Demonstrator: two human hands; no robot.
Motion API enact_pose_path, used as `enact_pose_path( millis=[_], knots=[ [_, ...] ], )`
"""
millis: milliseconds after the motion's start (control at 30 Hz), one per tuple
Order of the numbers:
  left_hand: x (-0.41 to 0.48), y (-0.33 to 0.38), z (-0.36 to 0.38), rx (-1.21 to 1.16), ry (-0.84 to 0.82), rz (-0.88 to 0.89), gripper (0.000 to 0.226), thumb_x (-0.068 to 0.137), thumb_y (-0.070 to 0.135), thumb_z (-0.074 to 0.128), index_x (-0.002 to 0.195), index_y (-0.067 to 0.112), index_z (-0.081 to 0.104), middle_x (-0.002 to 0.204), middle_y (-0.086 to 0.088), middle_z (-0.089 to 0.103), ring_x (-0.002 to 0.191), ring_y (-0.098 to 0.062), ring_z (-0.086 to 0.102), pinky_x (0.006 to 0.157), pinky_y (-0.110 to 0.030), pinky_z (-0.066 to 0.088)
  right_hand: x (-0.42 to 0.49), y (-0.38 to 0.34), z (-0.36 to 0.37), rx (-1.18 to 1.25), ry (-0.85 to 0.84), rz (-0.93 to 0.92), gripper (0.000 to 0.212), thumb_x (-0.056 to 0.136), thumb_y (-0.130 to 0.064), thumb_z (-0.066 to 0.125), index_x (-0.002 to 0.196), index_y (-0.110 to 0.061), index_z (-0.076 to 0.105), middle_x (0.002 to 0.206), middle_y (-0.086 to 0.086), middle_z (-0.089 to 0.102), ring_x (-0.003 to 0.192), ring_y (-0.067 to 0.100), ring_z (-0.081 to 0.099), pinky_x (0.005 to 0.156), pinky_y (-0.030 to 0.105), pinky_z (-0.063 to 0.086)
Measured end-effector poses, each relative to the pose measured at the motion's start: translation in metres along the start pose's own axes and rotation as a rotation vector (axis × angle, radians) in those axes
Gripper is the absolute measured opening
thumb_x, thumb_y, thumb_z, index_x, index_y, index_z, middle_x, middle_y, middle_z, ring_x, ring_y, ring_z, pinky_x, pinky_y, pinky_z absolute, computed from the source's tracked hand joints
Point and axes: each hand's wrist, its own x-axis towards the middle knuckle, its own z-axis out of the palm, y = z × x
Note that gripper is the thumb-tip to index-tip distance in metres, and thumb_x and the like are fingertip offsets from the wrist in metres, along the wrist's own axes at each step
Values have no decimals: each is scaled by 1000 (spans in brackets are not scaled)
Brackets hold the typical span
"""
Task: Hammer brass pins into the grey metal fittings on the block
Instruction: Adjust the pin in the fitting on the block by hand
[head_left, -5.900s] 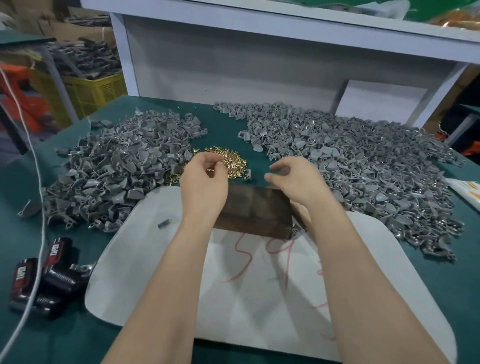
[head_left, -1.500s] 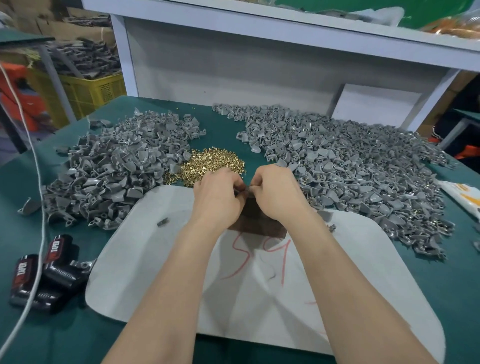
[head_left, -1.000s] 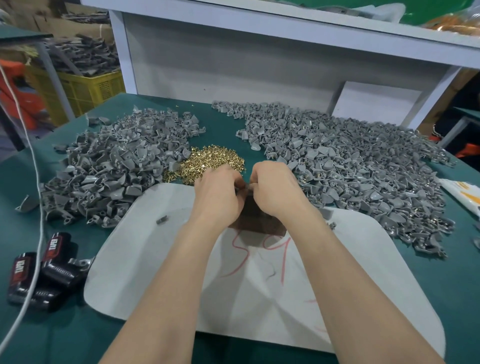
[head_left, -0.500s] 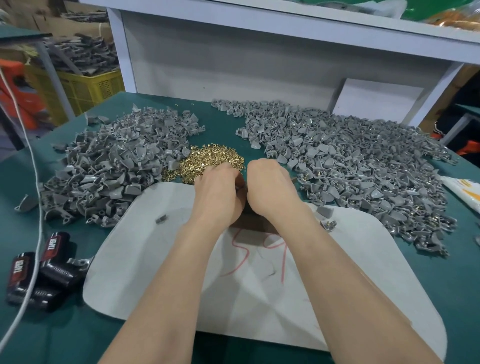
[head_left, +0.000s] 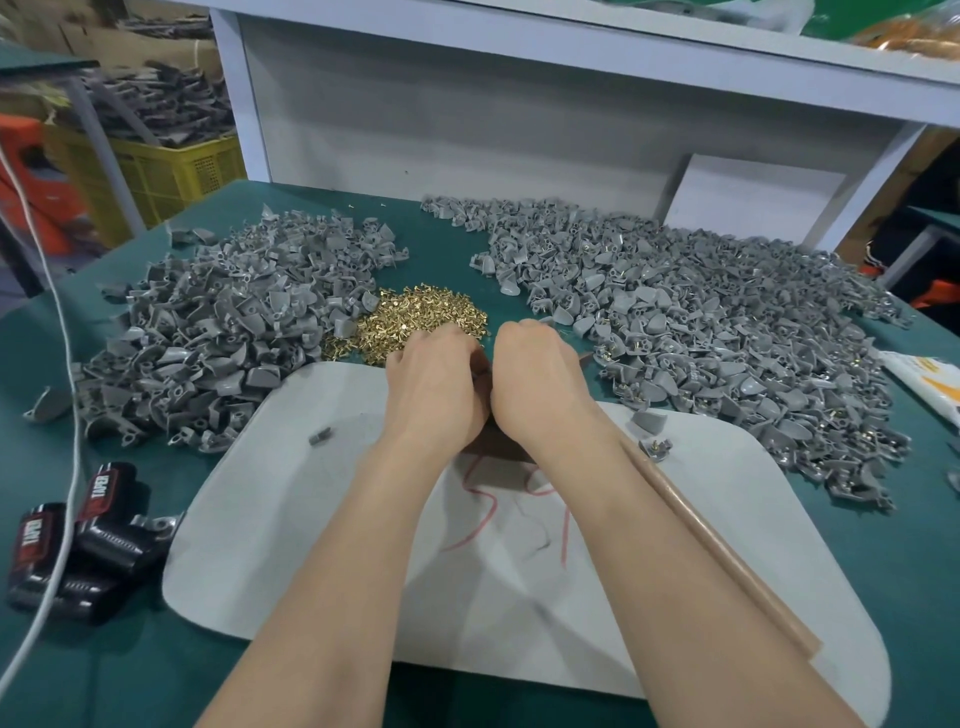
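Note:
My left hand (head_left: 436, 384) and my right hand (head_left: 540, 384) sit knuckle to knuckle over the far edge of the dark brown block (head_left: 496, 446), which they mostly cover. Both hands' fingers curl down and meet over a small piece; the left seems to pinch a brass pin and the right a grey fitting, both hidden by the knuckles. The loose brass pins (head_left: 415, 319) lie in a pile just beyond my left hand. Grey fittings lie in a heap on the left (head_left: 218, 332) and a wider heap on the right (head_left: 717, 332).
The block rests on a white mat (head_left: 311, 519) with red marks, on a green table. A wooden handle (head_left: 727, 566) lies under my right forearm. Black batteries (head_left: 78, 540) and a white cable (head_left: 67, 415) lie at the left. One loose fitting (head_left: 655, 448) lies on the mat.
About six seconds ago my hands were apart, the left picking at the pin pile. They have come together over the block and have edged slightly away from me in the last second.

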Motion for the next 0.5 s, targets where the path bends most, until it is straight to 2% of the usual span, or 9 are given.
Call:
enact_pose_path(
  millis=[233,400,500],
  knots=[
    [0,1,-2,31,-22,-4,15,83,5,47,77,18,47,97,-5,51,103,-32,47,74,-33,26,0,0,0,-15,15,-30,27,88,-2,48,115,-2,52,119,14,52,109,29,54,85,33,44],
    [0,1,-1,43,-21,-4,16,84,4,47,74,17,44,102,-8,54,102,-32,46,73,-33,26,0,0,3,-29,36,-43,28,88,-2,47,116,-3,51,120,14,51,112,27,52,87,31,43],
    [0,-1,-1,16,-32,-7,16,85,6,50,75,18,48,104,-7,56,103,-32,47,75,-34,28,2,2,3,-4,23,-51,21,88,-3,49,109,-5,54,112,13,54,108,28,54,81,31,42]
  ],
)
